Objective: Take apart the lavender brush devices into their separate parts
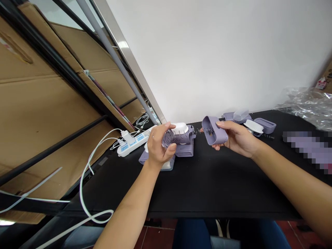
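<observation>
My right hand grips a hollow purple plastic housing, its open end turned to the left. A thin metal coil spring sticks out of that opening. My left hand is closed round a clear plastic piece with a rounded shape, held between thumb and fingers. Behind the left hand is a purple part with a white oval top, above another purple piece on the black table. Part of a clear piece shows below the left hand.
A white power strip with plugs and white cables lies at left, by cardboard and a rack. At back right are more purple parts, a white brush head and a small spring. Clear plastic wrap lies beyond.
</observation>
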{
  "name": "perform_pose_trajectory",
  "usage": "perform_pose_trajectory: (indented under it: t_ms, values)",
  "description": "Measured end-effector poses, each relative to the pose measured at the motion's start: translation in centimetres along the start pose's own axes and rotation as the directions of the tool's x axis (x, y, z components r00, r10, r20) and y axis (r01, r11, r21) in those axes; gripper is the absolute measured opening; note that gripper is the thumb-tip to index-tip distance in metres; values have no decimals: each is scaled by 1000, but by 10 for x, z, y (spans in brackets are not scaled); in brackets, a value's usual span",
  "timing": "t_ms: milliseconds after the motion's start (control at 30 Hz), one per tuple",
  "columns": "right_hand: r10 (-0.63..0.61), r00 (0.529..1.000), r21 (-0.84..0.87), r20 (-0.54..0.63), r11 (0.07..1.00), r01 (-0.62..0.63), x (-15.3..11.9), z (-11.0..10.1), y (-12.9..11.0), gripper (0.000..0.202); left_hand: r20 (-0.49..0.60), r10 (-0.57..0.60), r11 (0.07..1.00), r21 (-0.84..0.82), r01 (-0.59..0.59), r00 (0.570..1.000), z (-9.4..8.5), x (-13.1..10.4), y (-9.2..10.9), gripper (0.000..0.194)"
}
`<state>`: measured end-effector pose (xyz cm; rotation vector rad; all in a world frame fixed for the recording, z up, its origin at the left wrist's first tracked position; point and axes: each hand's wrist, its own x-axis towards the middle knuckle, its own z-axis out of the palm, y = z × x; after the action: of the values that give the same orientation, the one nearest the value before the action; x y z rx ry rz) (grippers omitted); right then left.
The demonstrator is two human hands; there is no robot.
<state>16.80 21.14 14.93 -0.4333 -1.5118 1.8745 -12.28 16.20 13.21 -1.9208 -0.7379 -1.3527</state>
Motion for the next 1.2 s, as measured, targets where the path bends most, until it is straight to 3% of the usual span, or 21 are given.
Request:
perform_pose_trajectory:
  t_ms: [100, 167, 300, 400, 467, 533, 600, 667, 767, 800, 833, 900, 967, 1033, 1100, 1200]
  values:
    - [15, 999, -200, 42, 980, -7, -2, -3, -5, 34, -110, -111, 994, -23, 109, 988, 2, -4, 0, 52]
    - [-38, 998, -377, 51, 924, 55, -5, -5, -11, 34, -152, -186, 982, -44, 181, 971, 3, -4, 2, 53]
    - [-270, 961, -702, 51, 675, 227, -8, -12, -19, 44, -119, -279, 959, -91, 269, 953, 4, 2, 10, 56]
    - [-497, 853, -866, 158, 345, 361, -9, -15, -19, 45, -76, -322, 944, -105, 314, 944, 6, 5, 16, 48]
    - [-604, 763, -911, 231, 142, 388, -11, -15, -18, 49, -82, -400, 912, -135, 387, 913, 8, 6, 17, 46]
    - [-682, 693, -937, 236, 30, 349, -13, -14, -19, 51, -111, -461, 882, -166, 441, 881, 7, 7, 15, 46]
    - [-743, 652, -962, 150, 44, 271, -13, -16, -22, 49, -147, -415, 907, -146, 396, 898, 6, 9, 14, 45]
    - [-785, 619, -972, -23, 163, 171, -11, -24, -25, 50, -131, -297, 954, -88, 287, 946, 7, 10, 22, 43]
    - [-793, 543, -932, -278, 360, 48, -4, -45, -25, 52, 91, -140, 985, -93, 148, 986, 19, 10, 52, 42]
    - [-787, 523, -917, -328, 397, 23, -1, -53, -24, 51, 212, -58, 989, -122, 85, 975, 27, 9, 66, 42]
    - [-780, 510, -906, -362, 423, 4, 2, -60, -22, 50, 379, 84, 985, -172, -19, 921, 37, 8, 80, 45]
    - [-765, 503, -890, -403, 455, -21, 5, -70, -19, 48, 560, 230, 962, -256, -97, 796, 59, 6, 104, 45]
    - [-751, 512, -883, -417, 467, -34, 7, -74, -16, 46, 653, 201, 963, -268, -26, 730, 80, 7, 116, 50]
    - [-741, 526, -883, -417, 467, -43, 7, -73, -14, 45, 676, 51, 972, -203, 118, 735, 94, 9, 118, 70]
    - [-734, 537, -885, -415, 462, -53, 6, -69, -14, 45, 681, -38, 960, -177, 215, 731, 98, 11, 113, 85]
    - [-733, 542, -890, -412, 452, -65, 5, -66, -13, 45, 703, -108, 934, -171, 314, 703, 87, 9, 104, 78]
